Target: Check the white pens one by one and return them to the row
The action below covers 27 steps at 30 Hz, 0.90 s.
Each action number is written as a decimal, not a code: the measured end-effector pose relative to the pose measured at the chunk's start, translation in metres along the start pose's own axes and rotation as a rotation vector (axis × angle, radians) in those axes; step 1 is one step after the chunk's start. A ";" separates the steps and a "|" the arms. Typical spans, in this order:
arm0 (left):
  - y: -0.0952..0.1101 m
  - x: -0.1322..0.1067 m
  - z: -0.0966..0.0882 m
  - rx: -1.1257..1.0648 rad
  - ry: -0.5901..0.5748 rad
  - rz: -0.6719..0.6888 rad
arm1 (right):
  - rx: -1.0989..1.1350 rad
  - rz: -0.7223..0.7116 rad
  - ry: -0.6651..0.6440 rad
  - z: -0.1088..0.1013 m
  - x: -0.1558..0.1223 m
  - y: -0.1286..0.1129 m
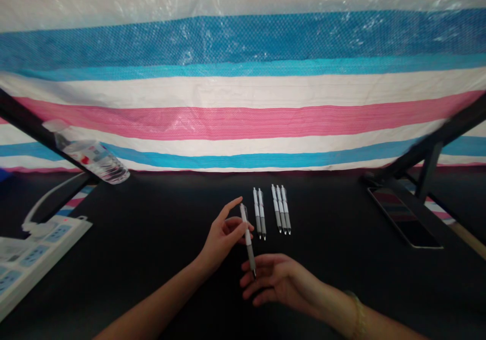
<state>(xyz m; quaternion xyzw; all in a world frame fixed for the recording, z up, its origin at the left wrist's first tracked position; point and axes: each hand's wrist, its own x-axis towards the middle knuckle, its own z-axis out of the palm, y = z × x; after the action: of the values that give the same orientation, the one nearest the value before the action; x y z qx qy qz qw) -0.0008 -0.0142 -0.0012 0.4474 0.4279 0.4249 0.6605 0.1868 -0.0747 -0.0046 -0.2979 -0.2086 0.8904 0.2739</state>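
My left hand (224,236) grips a white ballpoint pen (247,234) with a grey lower barrel, its thumb on the side and index finger stretched toward the top end. The pen tilts with its tip low and to the right. Just under that tip is my right hand (279,279), its fingers spread and a bracelet on the wrist; whether a finger touches the pen I cannot tell. Beyond the hands lie a pair of matching pens (259,212) and, to their right, a row of three more pens (280,209), all with tips toward me.
A smartphone (404,217) lies at the right beside a black support bar (429,142). At left are a white power strip (49,249) with a plugged-in cable and a tilted clear bottle (96,160). Striped plastic sheeting (243,122) hangs behind the black table (159,228).
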 end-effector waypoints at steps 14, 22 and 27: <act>0.000 -0.001 -0.001 0.014 0.000 0.010 | -0.005 -0.019 -0.042 -0.002 -0.001 0.001; -0.001 0.001 -0.003 -0.027 -0.012 -0.004 | 0.002 -0.007 -0.018 0.000 -0.001 0.000; 0.005 0.002 0.001 0.016 -0.017 0.000 | -0.013 0.007 0.005 0.000 -0.001 0.000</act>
<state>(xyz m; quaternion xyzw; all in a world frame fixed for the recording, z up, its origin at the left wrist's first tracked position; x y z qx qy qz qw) -0.0003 -0.0108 0.0037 0.4562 0.4258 0.4176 0.6604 0.1877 -0.0754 -0.0046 -0.3024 -0.2125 0.8892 0.2695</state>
